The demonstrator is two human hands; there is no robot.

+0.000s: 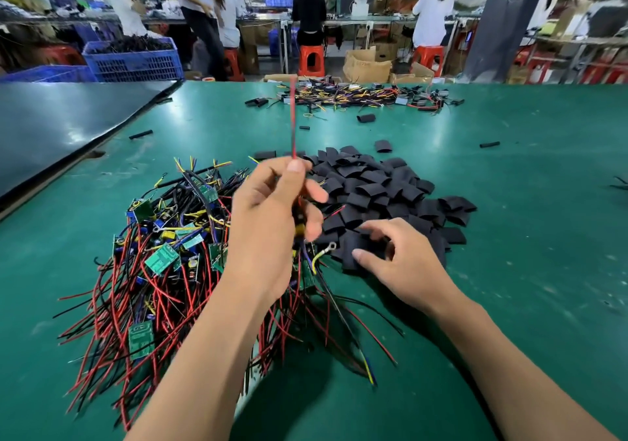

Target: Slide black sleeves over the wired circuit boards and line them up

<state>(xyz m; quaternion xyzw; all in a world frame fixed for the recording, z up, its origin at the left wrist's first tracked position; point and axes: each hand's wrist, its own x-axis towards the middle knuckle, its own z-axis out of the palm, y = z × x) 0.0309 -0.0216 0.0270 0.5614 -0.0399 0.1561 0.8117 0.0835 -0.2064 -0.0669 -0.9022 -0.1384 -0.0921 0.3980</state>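
1. Your left hand (272,209) is raised over the middle of the bench (526,270), fingers wrapped round one wired board (299,218). The board is blurred. Its red wire (293,117) stands straight up and the other leads hang below your palm.
2. Your right hand (401,257) sits on the near side of the sleeve pile (380,189). Thumb and curled fingers pinch one black sleeve (351,248), not yet lifted clear.
3. The heap of bare boards (163,257) lies toward the near left corner, just beside the sleeves. A sleeved batch (356,95) lies along the far edge.
4. Risk: the sleeves overlap closely, so a shallow pinch may bring up two, or flatten the mouth of the one you hold.
5. Risk: the hanging leads splay, and a yellow lead with a ring end (326,249) dangles among them. Any of these could catch on the sleeve's rim and stop it short of the board.
6. Risk: the hanging leads reach down close to the heap. Lifting further could drag neighbouring boards out with them.
7. Risk: a grip on the leads alone would let the board swing, so the sleeve would probably go on crooked.
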